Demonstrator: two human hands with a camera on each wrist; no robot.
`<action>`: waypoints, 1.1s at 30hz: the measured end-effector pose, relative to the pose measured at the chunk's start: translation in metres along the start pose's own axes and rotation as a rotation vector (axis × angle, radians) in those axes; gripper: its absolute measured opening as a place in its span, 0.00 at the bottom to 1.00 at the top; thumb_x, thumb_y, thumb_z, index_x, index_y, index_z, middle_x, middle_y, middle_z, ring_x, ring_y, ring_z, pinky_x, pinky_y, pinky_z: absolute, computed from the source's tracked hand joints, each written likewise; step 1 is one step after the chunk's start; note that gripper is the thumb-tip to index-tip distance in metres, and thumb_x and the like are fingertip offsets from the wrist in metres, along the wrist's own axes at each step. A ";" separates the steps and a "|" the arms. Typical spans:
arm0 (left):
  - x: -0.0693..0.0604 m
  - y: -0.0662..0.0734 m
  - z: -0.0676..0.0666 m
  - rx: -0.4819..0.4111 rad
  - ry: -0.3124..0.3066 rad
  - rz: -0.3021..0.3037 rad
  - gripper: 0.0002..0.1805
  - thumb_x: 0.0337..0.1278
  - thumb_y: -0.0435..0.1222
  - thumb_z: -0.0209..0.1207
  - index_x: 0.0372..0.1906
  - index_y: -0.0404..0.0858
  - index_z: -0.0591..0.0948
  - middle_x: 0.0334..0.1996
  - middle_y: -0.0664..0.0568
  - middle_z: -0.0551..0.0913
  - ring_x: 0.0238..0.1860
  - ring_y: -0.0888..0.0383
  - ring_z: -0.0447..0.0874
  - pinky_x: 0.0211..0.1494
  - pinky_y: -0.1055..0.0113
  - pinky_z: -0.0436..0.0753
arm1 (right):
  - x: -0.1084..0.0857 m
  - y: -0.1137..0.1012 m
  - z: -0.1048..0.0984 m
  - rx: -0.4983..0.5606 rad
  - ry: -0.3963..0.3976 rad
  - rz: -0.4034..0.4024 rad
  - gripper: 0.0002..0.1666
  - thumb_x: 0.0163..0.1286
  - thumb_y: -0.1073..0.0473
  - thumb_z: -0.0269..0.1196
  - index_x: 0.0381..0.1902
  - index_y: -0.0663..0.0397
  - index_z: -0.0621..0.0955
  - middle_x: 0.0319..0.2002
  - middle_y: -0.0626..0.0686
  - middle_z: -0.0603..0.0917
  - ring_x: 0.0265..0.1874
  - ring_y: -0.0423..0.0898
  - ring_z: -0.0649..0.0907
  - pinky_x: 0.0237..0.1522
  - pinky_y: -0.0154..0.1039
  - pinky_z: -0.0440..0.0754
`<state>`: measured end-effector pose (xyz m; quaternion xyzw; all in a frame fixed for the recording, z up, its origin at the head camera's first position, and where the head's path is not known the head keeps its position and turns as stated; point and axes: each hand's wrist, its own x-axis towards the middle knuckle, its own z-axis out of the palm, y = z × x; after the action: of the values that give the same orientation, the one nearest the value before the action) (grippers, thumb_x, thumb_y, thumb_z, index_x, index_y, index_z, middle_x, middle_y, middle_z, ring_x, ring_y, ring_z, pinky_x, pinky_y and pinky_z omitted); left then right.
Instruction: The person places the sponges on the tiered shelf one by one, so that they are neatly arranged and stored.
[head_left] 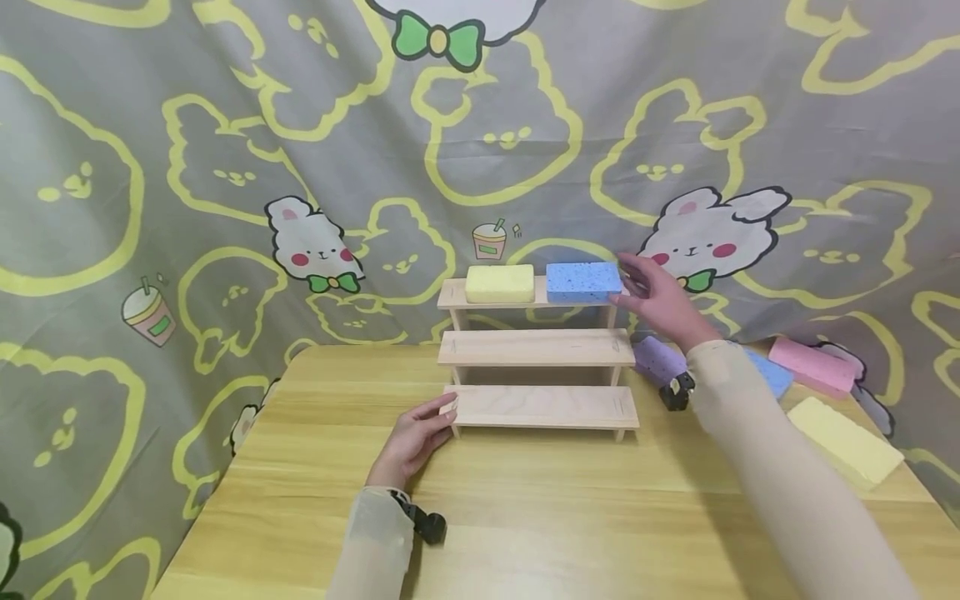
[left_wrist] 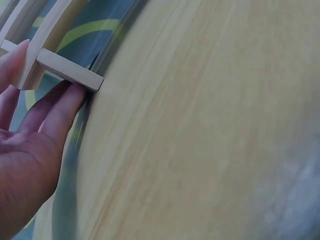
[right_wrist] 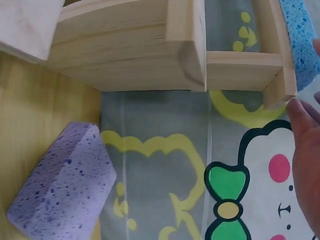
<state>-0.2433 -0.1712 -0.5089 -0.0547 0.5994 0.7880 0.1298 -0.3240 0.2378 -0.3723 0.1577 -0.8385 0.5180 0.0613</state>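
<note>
Indoor tabletop setup, kind of room unclear, wood-grain table [head_left: 540, 508], grey cartoon-print curtain [head_left: 495, 179] hanging behind it.

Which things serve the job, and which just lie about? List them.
Apparently in use: wooden stand, left hand gripping; upper blue sponge, right hand alongside; upper yellow sponge.

Perhaps just lying about: purple sponge, pink sponge, lower blue sponge, lower yellow sponge.

No text, brand, number or sign legible in any view; the small green label [head_left: 491, 250] on the drink cup [head_left: 489, 237] printed on the grey backdrop [head_left: 390, 158] is too small to make out.
</note>
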 end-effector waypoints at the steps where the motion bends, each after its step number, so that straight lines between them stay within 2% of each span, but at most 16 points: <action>1: 0.000 0.000 0.001 0.003 0.004 0.005 0.23 0.59 0.25 0.63 0.61 0.32 0.79 0.73 0.42 0.60 0.62 0.48 0.73 0.60 0.55 0.75 | -0.002 0.000 -0.001 0.011 0.009 0.001 0.44 0.68 0.63 0.66 0.75 0.62 0.58 0.73 0.62 0.59 0.71 0.56 0.61 0.69 0.47 0.61; 5: 0.000 0.001 0.003 0.035 0.007 0.027 0.23 0.60 0.24 0.62 0.61 0.29 0.77 0.73 0.40 0.60 0.59 0.50 0.75 0.59 0.57 0.76 | -0.011 0.001 -0.003 0.032 0.036 -0.029 0.42 0.67 0.64 0.66 0.74 0.63 0.60 0.72 0.61 0.61 0.70 0.57 0.61 0.69 0.46 0.61; 8: 0.000 0.001 0.005 0.048 0.033 0.043 0.21 0.58 0.23 0.62 0.59 0.28 0.79 0.71 0.40 0.64 0.56 0.51 0.77 0.57 0.59 0.78 | -0.020 0.003 -0.006 0.015 0.058 -0.039 0.37 0.69 0.66 0.63 0.72 0.65 0.62 0.70 0.63 0.64 0.69 0.59 0.63 0.68 0.47 0.63; 12: -0.001 0.003 0.007 0.080 0.061 0.067 0.20 0.56 0.22 0.63 0.56 0.28 0.81 0.69 0.39 0.66 0.61 0.49 0.72 0.58 0.60 0.77 | -0.035 0.007 -0.012 -0.047 0.074 -0.012 0.33 0.73 0.61 0.60 0.71 0.64 0.65 0.68 0.64 0.67 0.67 0.60 0.67 0.65 0.50 0.67; 16: -0.001 0.004 0.009 0.077 0.067 0.077 0.20 0.54 0.21 0.63 0.55 0.28 0.81 0.71 0.38 0.63 0.68 0.46 0.63 0.58 0.62 0.77 | -0.052 0.017 -0.019 -0.106 0.077 0.013 0.30 0.74 0.58 0.59 0.69 0.64 0.67 0.66 0.65 0.69 0.65 0.64 0.68 0.62 0.56 0.68; 20: 0.001 0.003 0.010 0.081 0.043 0.102 0.21 0.54 0.21 0.63 0.55 0.26 0.80 0.71 0.37 0.63 0.66 0.46 0.65 0.55 0.63 0.79 | -0.067 0.029 -0.024 -0.124 0.076 0.023 0.29 0.75 0.59 0.58 0.68 0.66 0.67 0.65 0.67 0.69 0.64 0.67 0.68 0.61 0.61 0.68; 25: 0.003 0.001 0.010 0.078 0.045 0.104 0.20 0.54 0.20 0.63 0.54 0.28 0.82 0.68 0.40 0.68 0.62 0.50 0.70 0.52 0.64 0.80 | -0.084 0.042 -0.029 -0.142 0.074 0.049 0.29 0.76 0.57 0.56 0.68 0.69 0.66 0.64 0.70 0.68 0.61 0.71 0.68 0.59 0.65 0.67; 33: 0.003 0.000 0.011 0.103 0.046 0.120 0.18 0.55 0.22 0.63 0.53 0.27 0.82 0.63 0.41 0.73 0.56 0.51 0.74 0.49 0.64 0.81 | -0.106 0.074 -0.031 -0.226 0.067 0.081 0.34 0.74 0.53 0.60 0.65 0.73 0.67 0.63 0.73 0.66 0.62 0.74 0.64 0.61 0.68 0.61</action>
<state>-0.2453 -0.1600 -0.5066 -0.0300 0.6442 0.7610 0.0713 -0.2501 0.3175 -0.4491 0.0982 -0.8947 0.4272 0.0856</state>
